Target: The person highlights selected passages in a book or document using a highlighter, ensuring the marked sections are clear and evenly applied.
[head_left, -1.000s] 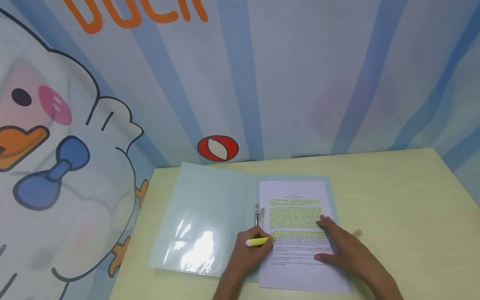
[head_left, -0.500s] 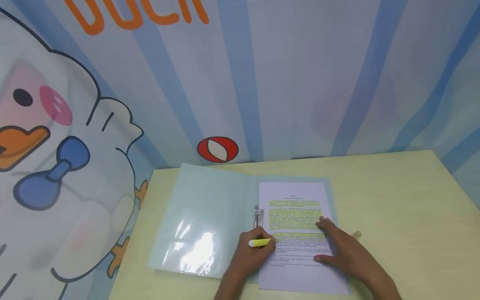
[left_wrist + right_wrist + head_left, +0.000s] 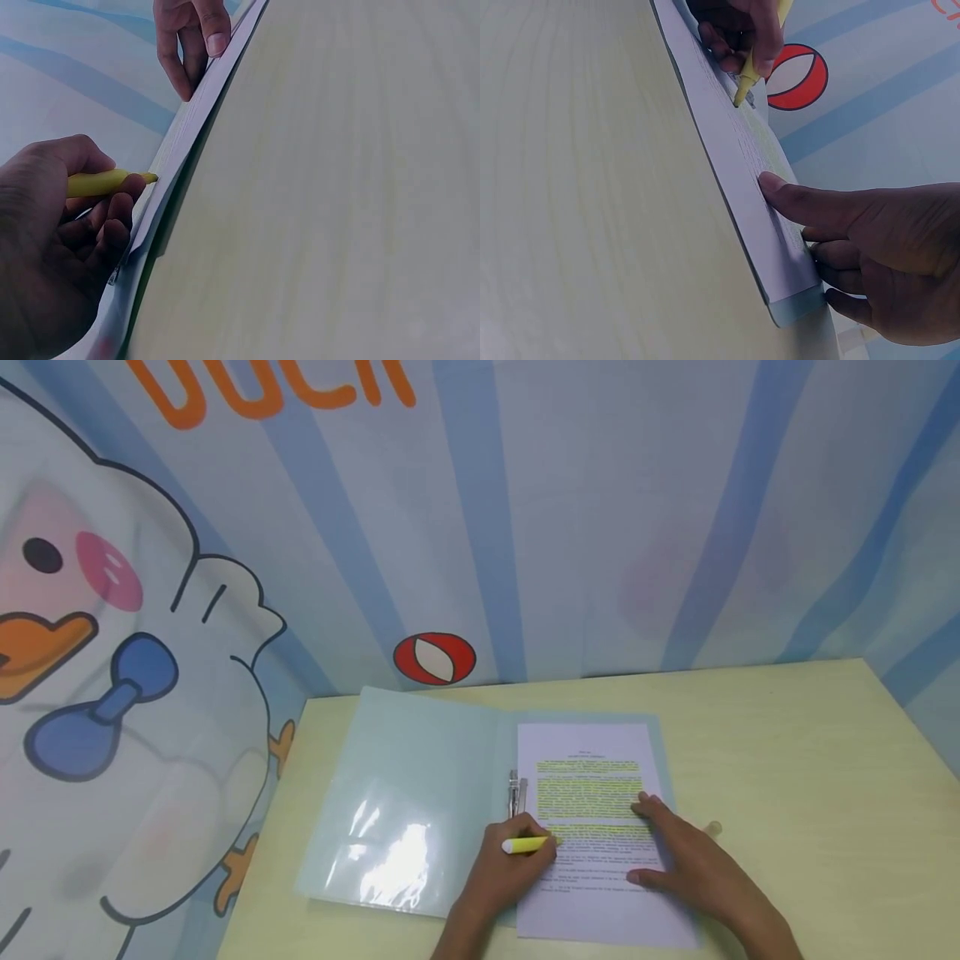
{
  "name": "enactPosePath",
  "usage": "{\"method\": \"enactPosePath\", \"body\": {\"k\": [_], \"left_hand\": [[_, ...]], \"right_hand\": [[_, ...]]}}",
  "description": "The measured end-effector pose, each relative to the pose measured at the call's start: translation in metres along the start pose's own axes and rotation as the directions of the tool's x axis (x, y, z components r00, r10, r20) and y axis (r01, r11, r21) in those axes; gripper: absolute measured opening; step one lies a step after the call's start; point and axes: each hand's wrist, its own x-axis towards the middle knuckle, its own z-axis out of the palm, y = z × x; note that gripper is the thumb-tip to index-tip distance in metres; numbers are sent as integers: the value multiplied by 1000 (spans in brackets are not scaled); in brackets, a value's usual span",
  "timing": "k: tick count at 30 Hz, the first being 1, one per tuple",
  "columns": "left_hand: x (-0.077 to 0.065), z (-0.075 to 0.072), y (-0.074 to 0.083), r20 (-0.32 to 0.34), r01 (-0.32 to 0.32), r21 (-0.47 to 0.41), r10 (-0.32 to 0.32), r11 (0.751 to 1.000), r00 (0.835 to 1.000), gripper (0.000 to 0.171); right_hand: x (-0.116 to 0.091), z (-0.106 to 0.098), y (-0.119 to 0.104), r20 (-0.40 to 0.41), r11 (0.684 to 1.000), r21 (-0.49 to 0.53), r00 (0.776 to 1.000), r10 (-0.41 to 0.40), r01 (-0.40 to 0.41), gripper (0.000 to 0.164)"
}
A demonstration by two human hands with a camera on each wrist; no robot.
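My left hand (image 3: 517, 860) pinches a yellow highlighter (image 3: 525, 844), its tip at a text line of the printed sheet (image 3: 600, 918). In the left wrist view the highlighter (image 3: 101, 182) lies between thumb and fingers. Yellow marking covers the upper paragraphs and the top of the third. With thumb and fingers spread, my right hand (image 3: 697, 864) rests on the sheet's right side. From the right wrist view, the right thumb (image 3: 787, 191) presses on the paper. The sheet lies on the right half of an opened pale blue folder (image 3: 420, 752).
A metal clip (image 3: 513, 789) sits at the folder's spine, just above my left hand. Beyond the right hand, a small pale thing (image 3: 714, 828) shows on the wooden table (image 3: 810, 760). A striped cloth backdrop (image 3: 600, 527) with a printed duck rises behind the table.
My left hand has moved a little to the right with the highlighter, along the text line. The right hand stays where it was on the sheet.
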Motion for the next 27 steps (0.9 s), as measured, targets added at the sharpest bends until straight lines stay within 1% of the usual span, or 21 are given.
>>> {"method": "enactPosePath", "body": {"k": [4,8,14,22,27], "left_hand": [[1,2,2,7,21,-2,-21,1000,1000,9],[1,4,2,12,25,-10,-24,1000,1000,8],[1,5,2,14,-2,-42,3,999,1000,8],[2,7,4,22,-18,-20,19,1000,1000,9],[3,9,3,30,-26,-24,27,999,999,9]], "right_hand": [[0,0,0,-3,1000,-3,1000,1,-1,88],[0,1,1,-8,1000,-1,1000,1,-1,88],[0,1,0,-10,1000,5,1000,-6,6,87],[0,0,0,-11,1000,11,1000,-13,13,86],[0,0,1,-8,1000,13,1000,-16,16,86]]}}
